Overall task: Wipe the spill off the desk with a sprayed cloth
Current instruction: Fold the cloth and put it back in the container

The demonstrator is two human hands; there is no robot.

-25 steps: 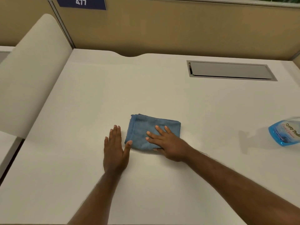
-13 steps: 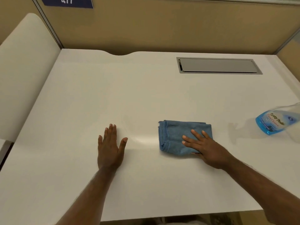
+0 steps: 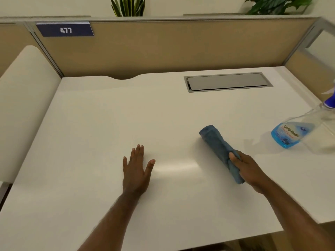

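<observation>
Bare forearms (no sleeves), bare hands.

Left hand [image 3: 136,171]: flat on the white counter [image 3: 108,124], fingers spread.
Right hand [image 3: 249,170]: closed around the bunched blue cloth [image 3: 217,144], near its lower end.
Spray bottle [image 3: 297,129]: at the right edge, well apart from the cloth.

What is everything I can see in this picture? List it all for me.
desk: one, white, fills the view
cloth: one, blue, bunched, right of centre
spray bottle: one, clear with blue label, far right
hatch: one, grey, set into desk, back right
partition: tan, behind desk
sign: one, navy, reads 477, top left
plants: two, green, behind partition
left hand: flat on desk, open
right hand: gripping the cloth
</observation>
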